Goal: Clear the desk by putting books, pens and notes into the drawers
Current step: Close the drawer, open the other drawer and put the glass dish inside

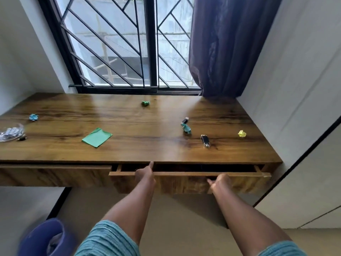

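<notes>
- Barred window (120,43) at the back, wooden desk (138,148) running wall to wall beneath it
- Far left on the desk, a clear plastic bag (11,133) of small items; what they are is too blurred to tell
- Just behind it, a crumpled blue note (33,117) sits alone
- Down on the floor at bottom left, a blue bin (42,237), blurred
- Left drawer (55,174) is closed, flush under the desk edge
- Flat green note (97,137) lies left of centre, well clear of everything else
- Crumpled green note (145,103) rests near the window sill
- Left hand (145,174) is on the top rim of the right drawer (190,174), index finger straight and touching the desk edge; the other fingers are folded, and I cannot tell whether that grip is clamped on the rim
- That right drawer stands slightly out, a dark gap showing behind its front
- Small black object with a pale tip (185,120), and touching it a crumpled teal note (186,128)
- Nearer the front edge, a black object with metal ends (205,140)
- Right hand (219,181) is on the drawer front, thumb sticking out, grip curled tight on the rim
- Crumpled yellow note (242,133) sits far right
- Purple curtain (227,47) hangs down onto the desk's back right corner
</notes>
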Motion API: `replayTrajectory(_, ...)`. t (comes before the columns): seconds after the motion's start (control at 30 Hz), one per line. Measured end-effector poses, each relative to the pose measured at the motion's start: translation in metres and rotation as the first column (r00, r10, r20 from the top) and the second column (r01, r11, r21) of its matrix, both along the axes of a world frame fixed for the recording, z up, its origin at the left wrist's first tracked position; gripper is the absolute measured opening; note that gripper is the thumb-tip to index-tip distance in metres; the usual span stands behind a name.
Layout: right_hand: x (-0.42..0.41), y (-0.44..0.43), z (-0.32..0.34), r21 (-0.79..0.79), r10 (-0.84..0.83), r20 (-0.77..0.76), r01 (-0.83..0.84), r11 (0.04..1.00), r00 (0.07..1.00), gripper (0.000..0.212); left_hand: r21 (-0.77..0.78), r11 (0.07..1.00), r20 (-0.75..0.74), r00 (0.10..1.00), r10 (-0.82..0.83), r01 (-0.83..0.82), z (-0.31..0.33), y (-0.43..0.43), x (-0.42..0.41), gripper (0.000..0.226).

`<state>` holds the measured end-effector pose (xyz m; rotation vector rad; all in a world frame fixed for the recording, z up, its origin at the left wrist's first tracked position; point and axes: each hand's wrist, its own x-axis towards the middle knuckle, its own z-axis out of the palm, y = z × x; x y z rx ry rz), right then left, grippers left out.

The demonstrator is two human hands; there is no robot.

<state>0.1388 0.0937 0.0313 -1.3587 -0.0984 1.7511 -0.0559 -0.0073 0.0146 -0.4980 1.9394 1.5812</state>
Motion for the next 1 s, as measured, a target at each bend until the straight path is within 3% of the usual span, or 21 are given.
replayTrajectory(0.03, -0.007, 0.0, 0.012, -0.061, 0.018, 0.017, -0.017, 0.998, 1.0, 0.051, 0.014, 1.0, 0.008, 1.0, -0.016, 0.016, 0.005, 0.002, -0.003, 0.06)
replayTrajectory(0.1, -0.019, 0.016, 0.027, -0.033, 0.088, 0.128, -0.084, 0.996, 0.988, 0.062, 0.066, 0.998, -0.005, 1.0, -0.015, 0.015, 0.007, 0.011, -0.011, 0.056)
replayTrajectory(0.2, -0.035, 0.036, 0.025, -0.003, 0.13, 0.128, -0.13, 0.991, 0.983, 0.077, 0.214, 0.976, 0.037, 0.999, 0.027, -0.034, 0.001, 0.028, -0.022, 0.053)
replayTrajectory(0.33, -0.043, 0.05, 0.024, -0.044, 0.159, 0.19, -0.153, 0.987, 0.969, 0.066, 0.325, 0.942, 0.127, 0.991, 0.04, -0.08, -0.011, 0.033, -0.038, 0.055)
replayTrajectory(0.6, -0.055, 0.045, 0.019, -0.106, 0.211, 0.476, -0.182, 0.978, 0.854, 0.051, 0.339, 0.938, 0.131, 0.991, 0.036, -0.079, -0.001, 0.03, -0.034, 0.051)
replayTrajectory(0.67, -0.056, 0.037, 0.022, -0.007, 0.245, 0.453, -0.271, 0.963, 0.857, 0.043, 0.331, 0.938, 0.129, 0.99, 0.06, -0.1, -0.003, 0.022, -0.034, 0.047)
replayTrajectory(0.73, -0.073, 0.028, 0.016, 0.001, 0.38, 0.447, -0.425, 0.905, 0.81, 0.038, 0.294, 0.946, 0.104, 0.988, 0.112, -0.139, -0.004, 0.01, -0.037, 0.043)
replayTrajectory(0.8, -0.092, 0.012, 0.018, 0.026, 0.351, 0.468, -0.409, 0.912, 0.811, 0.042, 0.32, 0.932, 0.081, 0.985, 0.154, -0.172, 0.005, -0.006, -0.035, 0.033)
replayTrajectory(0.83, -0.107, 0.001, 0.026, -0.036, 0.365, 0.458, -0.393, 0.919, 0.811, 0.048, 0.345, 0.921, 0.079, 0.983, 0.163, -0.18, 0.012, -0.014, -0.033, 0.025)
replayTrajectory(0.9, -0.131, -0.02, 0.031, -0.111, 0.454, 0.371, -0.447, 0.888, 0.81, 0.058, 0.384, 0.903, 0.078, 0.982, 0.174, -0.191, 0.019, -0.033, -0.033, 0.029)
replayTrajectory(1.0, -0.153, -0.049, 0.035, -0.073, 0.615, 0.326, -0.629, 0.774, 0.718, 0.058, 0.379, 0.901, 0.072, 0.977, 0.2, -0.212, 0.021, -0.063, -0.035, 0.036)
